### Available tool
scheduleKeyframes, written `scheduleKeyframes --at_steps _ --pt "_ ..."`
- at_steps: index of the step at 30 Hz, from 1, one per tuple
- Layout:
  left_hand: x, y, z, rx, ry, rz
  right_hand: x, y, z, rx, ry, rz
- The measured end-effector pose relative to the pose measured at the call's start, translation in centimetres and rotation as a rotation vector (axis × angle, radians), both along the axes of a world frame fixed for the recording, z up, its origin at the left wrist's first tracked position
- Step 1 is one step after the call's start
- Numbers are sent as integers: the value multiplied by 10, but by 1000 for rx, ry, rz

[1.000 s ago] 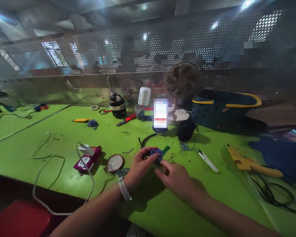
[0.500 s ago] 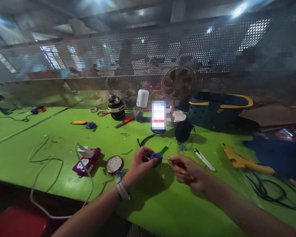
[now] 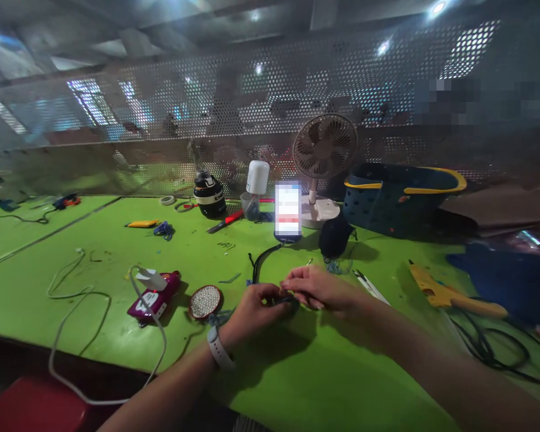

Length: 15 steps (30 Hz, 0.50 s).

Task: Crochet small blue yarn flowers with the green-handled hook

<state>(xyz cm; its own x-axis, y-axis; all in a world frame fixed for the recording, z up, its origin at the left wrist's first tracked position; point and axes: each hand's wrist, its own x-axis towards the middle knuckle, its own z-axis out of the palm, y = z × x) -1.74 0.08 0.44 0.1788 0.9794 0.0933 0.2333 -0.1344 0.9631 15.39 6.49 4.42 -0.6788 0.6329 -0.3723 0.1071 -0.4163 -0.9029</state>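
Note:
Over the green table (image 3: 364, 372), my left hand (image 3: 257, 309), with a white watch on its wrist, pinches a small blue yarn piece (image 3: 288, 301) that the fingers mostly hide. Right up against it, the fingers of my right hand (image 3: 321, 289) are pressed together; what they hold cannot be made out. Just past the right hand pokes the metal tip of a green-handled hook (image 3: 309, 262), its handle covered. Behind stand a dark yarn ball (image 3: 335, 237) and a phone (image 3: 288, 210) with a lit screen.
To the left lie a round dish of beads (image 3: 206, 302), a purple power bank (image 3: 153, 300) with a white cable, and a yellow cutter (image 3: 141, 224). On the right are white snips (image 3: 371, 287), a yellow glue gun (image 3: 450, 294) and a blue basket (image 3: 387, 204). A fan (image 3: 324, 147) stands behind.
My right hand has moved left, from a small gap with a thin strand or needle between, up against the blue yarn piece. The green hook handle is now covered.

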Motion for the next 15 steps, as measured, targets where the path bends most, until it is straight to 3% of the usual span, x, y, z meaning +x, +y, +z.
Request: scheduleKeyframes --at_steps 4,6,11,15 --pt "-6 6 -3 -221 -376 90 13 -22 16 145 -136 93" --pt "-9 8 -3 -281 -502 128 26 -25 8 166 -193 89" --pt "-9 7 3 -413 -640 7 42 -25 -22 118 -198 -45" --pt "-5 5 6 -419 -686 54 39 -31 -29 103 -171 -19"
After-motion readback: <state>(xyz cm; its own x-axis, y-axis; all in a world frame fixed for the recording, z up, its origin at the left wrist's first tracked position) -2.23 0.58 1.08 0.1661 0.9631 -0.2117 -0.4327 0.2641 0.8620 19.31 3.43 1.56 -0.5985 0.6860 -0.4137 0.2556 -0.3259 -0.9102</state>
